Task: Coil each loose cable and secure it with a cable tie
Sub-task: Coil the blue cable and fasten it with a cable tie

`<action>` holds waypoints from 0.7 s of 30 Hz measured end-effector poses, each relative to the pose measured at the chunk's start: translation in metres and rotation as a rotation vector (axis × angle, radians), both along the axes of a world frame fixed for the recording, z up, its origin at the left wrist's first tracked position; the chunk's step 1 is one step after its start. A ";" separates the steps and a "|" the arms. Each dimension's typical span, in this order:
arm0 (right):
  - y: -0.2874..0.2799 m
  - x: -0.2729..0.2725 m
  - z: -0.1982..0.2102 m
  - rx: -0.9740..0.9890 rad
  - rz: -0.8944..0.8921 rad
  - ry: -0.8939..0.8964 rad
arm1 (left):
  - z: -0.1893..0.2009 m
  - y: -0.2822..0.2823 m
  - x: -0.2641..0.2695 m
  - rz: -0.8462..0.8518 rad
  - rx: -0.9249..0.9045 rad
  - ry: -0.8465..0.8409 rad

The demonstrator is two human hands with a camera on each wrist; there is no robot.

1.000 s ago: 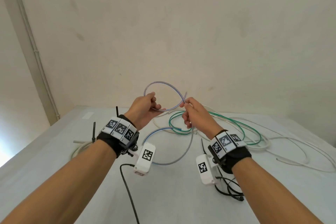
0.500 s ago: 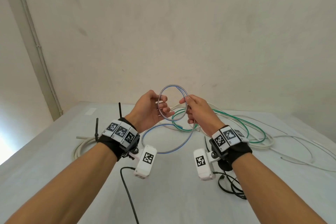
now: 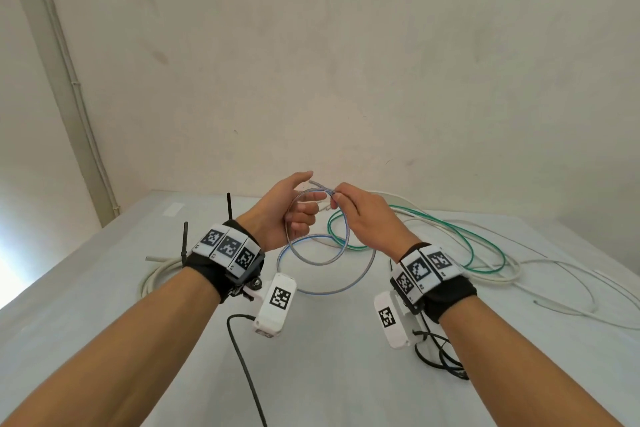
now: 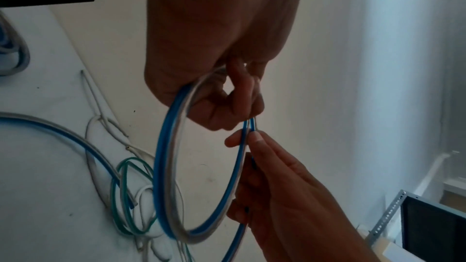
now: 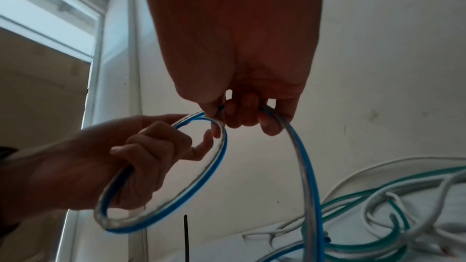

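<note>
A clear cable with a blue stripe [image 3: 313, 262] forms a small loop held in the air above the white table [image 3: 329, 374]. My left hand [image 3: 291, 211] grips the loop's left side, its fingers curled round the cable [image 5: 161, 212]. Just to its right, my right hand [image 3: 349, 208] pinches the top of the loop [image 4: 242, 156], and the rest of the cable trails down onto the table. Two black cable ties [image 3: 184, 241] stand upright behind my left wrist.
A green-striped cable [image 3: 460, 239] and several white cables [image 3: 571, 288] sprawl over the right of the table. A white coil [image 3: 156, 276] lies at the left. Black leads [image 3: 242, 357] run from the wrist cameras. A wall rises behind the table.
The open arc of blue-striped cable has been closed into a small loop. Both hands have come closer together and my right hand now pinches the loop's top.
</note>
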State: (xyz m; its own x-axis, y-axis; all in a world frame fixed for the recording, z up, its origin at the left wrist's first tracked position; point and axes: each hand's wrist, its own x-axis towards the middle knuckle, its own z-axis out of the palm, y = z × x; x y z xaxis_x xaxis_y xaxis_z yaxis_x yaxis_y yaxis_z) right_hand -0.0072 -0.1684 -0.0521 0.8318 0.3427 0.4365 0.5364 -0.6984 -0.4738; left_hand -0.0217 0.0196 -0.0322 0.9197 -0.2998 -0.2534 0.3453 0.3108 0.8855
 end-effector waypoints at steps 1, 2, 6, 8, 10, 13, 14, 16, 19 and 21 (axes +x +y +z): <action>0.001 0.000 0.000 -0.022 0.001 -0.009 | 0.002 -0.001 0.000 0.015 0.019 -0.017; 0.002 0.000 0.000 -0.034 0.005 -0.023 | 0.003 -0.002 0.000 0.034 0.038 -0.032; 0.004 -0.003 0.004 -0.046 -0.004 -0.074 | 0.002 -0.001 0.002 0.060 0.039 -0.056; 0.001 -0.001 0.003 -0.016 -0.041 -0.092 | 0.003 0.002 0.001 0.055 -0.015 -0.077; -0.003 0.002 0.000 0.006 -0.093 -0.085 | 0.004 0.003 0.000 0.039 -0.072 -0.099; -0.007 0.004 -0.003 0.022 -0.148 -0.031 | 0.003 0.002 -0.002 0.033 -0.112 -0.140; -0.008 0.005 -0.003 0.038 -0.163 -0.005 | 0.002 0.001 -0.003 0.042 -0.125 -0.146; -0.011 0.007 -0.003 0.064 -0.202 0.042 | 0.001 0.001 -0.004 0.061 -0.154 -0.138; -0.015 0.007 -0.001 0.059 -0.200 0.059 | 0.000 0.000 -0.005 0.059 -0.156 -0.123; -0.012 -0.002 0.003 0.086 -0.107 0.044 | -0.001 -0.003 -0.006 0.064 -0.145 -0.119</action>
